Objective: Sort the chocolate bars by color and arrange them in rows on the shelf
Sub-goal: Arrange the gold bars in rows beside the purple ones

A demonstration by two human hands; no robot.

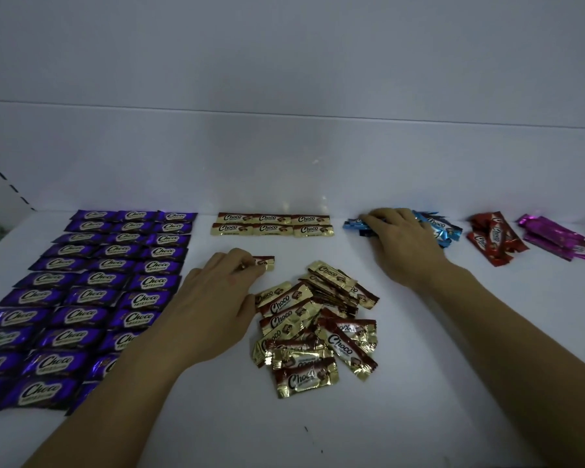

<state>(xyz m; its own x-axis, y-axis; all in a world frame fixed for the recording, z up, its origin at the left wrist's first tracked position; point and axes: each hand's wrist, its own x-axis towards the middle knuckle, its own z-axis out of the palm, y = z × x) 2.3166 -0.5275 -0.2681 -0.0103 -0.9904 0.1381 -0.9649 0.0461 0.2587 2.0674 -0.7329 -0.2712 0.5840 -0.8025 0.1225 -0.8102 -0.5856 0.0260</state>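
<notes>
Fingers of the left hand (222,292) curl together over one gold-and-brown foil-wrapped chocolate bar (265,264), pinching its left end against the white shelf surface (419,383); the bar lies flat, nearer than the two finished gold rows (272,224) at the far centre, apart from them. Fingers of the right hand (402,246) lie spread, palm down, pressed on the loose heap of blue foil bars (436,228) at far right; whether they grip any single bar cannot be told. Loose pile of gold-and-brown bars (318,322) sits at near centre, just right of the left hand; purple foil bars (92,288) fill the left side in three columns of neat rows; red foil bars (495,239) and magenta foil bars (561,239) lie in small heaps at the far right edge.
</notes>
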